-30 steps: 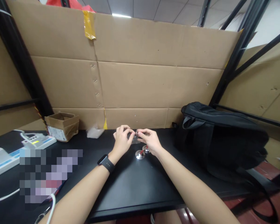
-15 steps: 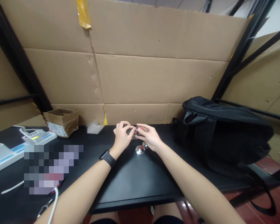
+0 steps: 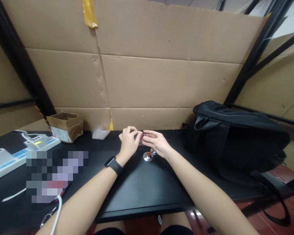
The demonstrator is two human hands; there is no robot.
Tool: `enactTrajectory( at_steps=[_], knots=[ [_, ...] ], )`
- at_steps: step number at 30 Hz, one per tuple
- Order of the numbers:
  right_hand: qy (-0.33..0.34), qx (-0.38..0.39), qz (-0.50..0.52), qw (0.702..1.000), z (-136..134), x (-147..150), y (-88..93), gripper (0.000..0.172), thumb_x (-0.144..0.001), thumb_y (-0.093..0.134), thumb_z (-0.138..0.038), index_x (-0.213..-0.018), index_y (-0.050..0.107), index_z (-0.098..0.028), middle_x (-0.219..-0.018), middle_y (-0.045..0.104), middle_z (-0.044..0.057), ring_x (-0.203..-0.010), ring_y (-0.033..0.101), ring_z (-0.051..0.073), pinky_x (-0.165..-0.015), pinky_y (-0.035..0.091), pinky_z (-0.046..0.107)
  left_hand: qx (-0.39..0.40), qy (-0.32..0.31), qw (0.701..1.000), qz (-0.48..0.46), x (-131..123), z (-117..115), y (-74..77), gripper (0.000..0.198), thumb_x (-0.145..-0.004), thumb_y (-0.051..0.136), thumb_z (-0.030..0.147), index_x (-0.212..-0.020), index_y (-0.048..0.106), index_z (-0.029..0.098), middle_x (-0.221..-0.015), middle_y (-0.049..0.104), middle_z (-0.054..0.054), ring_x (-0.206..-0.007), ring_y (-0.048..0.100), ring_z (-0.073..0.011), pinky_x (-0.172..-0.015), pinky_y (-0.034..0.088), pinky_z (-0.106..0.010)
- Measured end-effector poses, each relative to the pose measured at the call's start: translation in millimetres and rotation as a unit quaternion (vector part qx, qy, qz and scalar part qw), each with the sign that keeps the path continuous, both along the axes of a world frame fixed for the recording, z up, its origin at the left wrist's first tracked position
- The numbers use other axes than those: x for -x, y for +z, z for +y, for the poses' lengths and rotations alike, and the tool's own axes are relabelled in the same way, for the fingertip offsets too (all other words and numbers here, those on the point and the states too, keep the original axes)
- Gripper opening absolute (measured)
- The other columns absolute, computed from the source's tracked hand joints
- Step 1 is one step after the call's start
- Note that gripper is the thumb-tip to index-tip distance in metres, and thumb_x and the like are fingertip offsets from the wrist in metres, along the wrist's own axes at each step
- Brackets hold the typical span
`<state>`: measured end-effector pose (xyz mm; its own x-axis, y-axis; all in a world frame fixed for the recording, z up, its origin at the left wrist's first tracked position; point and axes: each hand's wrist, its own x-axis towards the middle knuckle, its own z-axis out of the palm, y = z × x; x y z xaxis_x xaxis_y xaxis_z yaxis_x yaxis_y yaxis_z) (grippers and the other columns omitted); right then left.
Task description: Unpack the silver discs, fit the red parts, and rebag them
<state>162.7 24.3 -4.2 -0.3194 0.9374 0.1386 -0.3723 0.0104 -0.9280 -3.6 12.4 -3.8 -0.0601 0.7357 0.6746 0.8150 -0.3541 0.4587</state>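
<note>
My left hand (image 3: 128, 142) and my right hand (image 3: 156, 143) meet over the far middle of the black table (image 3: 142, 186). Between their fingertips they pinch a small metal part with a red bit (image 3: 142, 137); its shape is too small to make out. Just below my right hand, a shiny round metal disc (image 3: 148, 157) lies on the table, with a second small metal piece (image 3: 153, 152) beside it, partly hidden by my hand. A black watch (image 3: 113, 165) is on my left wrist.
A large black bag (image 3: 237, 137) fills the table's right side. At the left stand a small open cardboard box (image 3: 65, 125), a clear plastic bag (image 3: 100, 133), white power strips (image 3: 19, 151) and a white cable (image 3: 56, 212). Cardboard sheets (image 3: 161, 81) wall the back.
The camera tilted down slightly, so the scene shifted up in view. Both hands stay together on the small part, fingers shifting a little.
</note>
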Motion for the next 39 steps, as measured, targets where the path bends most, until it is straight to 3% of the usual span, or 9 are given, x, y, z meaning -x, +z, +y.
enactTrajectory(
  at_steps=[3, 6, 11, 14, 21, 25, 28, 34, 39],
  knots=[
    [-0.031, -0.001, -0.015, 0.999, 3, -5, 3.7, 0.049, -0.068, 0.088, -0.027, -0.111, 0.069, -0.018, -0.097, 0.072, 0.008, -0.088, 0.073, 0.021, -0.087, 0.061, 0.041, 0.008, 0.018, 1.000, -0.013, 8, 4, -0.4, 0.029, -0.100, 0.041, 0.031, -0.104, 0.069, 0.026, -0.111, 0.064, -0.006, -0.108, 0.056, -0.0229, -0.091, 0.038, -0.039],
    [-0.110, -0.027, -0.036, 0.993, 13, -18, 9.3, 0.047, -0.068, 0.087, -0.030, -0.109, 0.068, -0.019, -0.096, 0.072, 0.007, -0.085, 0.073, 0.020, -0.079, 0.062, 0.034, 0.073, 0.002, 0.996, 0.049, 14, 7, -7.0, 0.021, -0.094, 0.048, 0.026, -0.105, 0.067, 0.026, -0.109, 0.066, -0.007, -0.107, 0.057, -0.0246, -0.091, 0.039, -0.042],
    [-0.218, -0.058, -0.063, 0.972, 29, -39, 12.8, 0.046, -0.065, 0.087, -0.033, -0.103, 0.066, -0.019, -0.093, 0.072, 0.005, -0.079, 0.070, 0.015, -0.068, 0.057, 0.025, 0.063, 0.013, 0.984, 0.169, 17, 9, -19.3, 0.020, -0.088, 0.057, 0.025, -0.101, 0.071, 0.029, -0.145, 0.050, -0.010, -0.133, 0.036, -0.0368, -0.097, 0.032, -0.053],
    [-0.228, -0.061, -0.069, 0.969, 35, -44, 10.0, 0.047, -0.064, 0.086, -0.033, -0.103, 0.064, -0.019, -0.093, 0.072, 0.005, -0.077, 0.069, 0.014, -0.066, 0.056, 0.025, 0.061, -0.019, 0.984, 0.168, 19, 15, -22.3, 0.023, -0.090, 0.053, 0.020, -0.104, 0.069, 0.028, -0.135, 0.061, -0.009, -0.132, 0.040, -0.0331, -0.098, 0.031, -0.053],
    [-0.217, -0.067, -0.069, 0.971, 40, -47, 5.3, 0.049, -0.063, 0.086, -0.033, -0.103, 0.062, -0.019, -0.095, 0.070, 0.005, -0.076, 0.070, 0.015, -0.064, 0.056, 0.025, 0.031, -0.057, 0.996, 0.053, 33, 26, -12.6, 0.019, -0.090, 0.055, 0.024, -0.104, 0.068, 0.024, -0.114, 0.071, -0.007, -0.115, 0.058, -0.0275, -0.098, 0.038, -0.048],
    [-0.197, -0.087, -0.082, 0.973, 38, -46, 6.4, 0.052, -0.064, 0.086, -0.036, -0.105, 0.061, -0.019, -0.095, 0.071, 0.006, -0.075, 0.070, 0.016, -0.060, 0.055, 0.024, -0.003, -0.160, 0.986, -0.056, 39, 25, -2.2, 0.018, -0.091, 0.054, 0.028, -0.099, 0.067, 0.020, -0.106, 0.071, -0.007, -0.096, 0.068, -0.0209, -0.090, 0.050, -0.036],
    [-0.149, -0.123, -0.105, 0.975, 34, -45, 7.6, 0.051, -0.067, 0.085, -0.038, -0.107, 0.061, -0.020, -0.097, 0.072, 0.007, -0.080, 0.071, 0.018, -0.064, 0.056, 0.026, 0.046, -0.221, 0.968, -0.113, 42, 21, 3.9, 0.018, -0.090, 0.055, 0.031, -0.097, 0.066, 0.018, -0.099, 0.071, -0.007, -0.079, 0.071, -0.0176, -0.076, 0.055, -0.030],
    [-0.077, -0.173, -0.172, 0.967, 28, -43, 8.3, 0.056, -0.064, 0.087, -0.036, -0.112, 0.060, -0.022, -0.100, 0.072, 0.006, -0.085, 0.071, 0.019, -0.074, 0.058, 0.032, 0.200, -0.352, 0.914, -0.012, 52, 18, 11.4, 0.019, -0.087, 0.060, 0.028, -0.100, 0.070, 0.019, -0.094, 0.075, -0.006, -0.084, 0.070, -0.0181, -0.075, 0.054, -0.027],
    [-0.063, -0.202, -0.194, 0.958, 28, -40, 4.6, 0.059, -0.062, 0.088, -0.036, -0.111, 0.060, -0.021, -0.097, 0.071, 0.005, -0.083, 0.071, 0.018, -0.080, 0.057, 0.034, 0.253, -0.354, 0.900, 0.025, 63, 20, 10.6, 0.018, -0.087, 0.060, 0.029, -0.096, 0.072, 0.020, -0.092, 0.075, -0.005, -0.083, 0.069, -0.0178, -0.075, 0.053, -0.027]
  ],
)
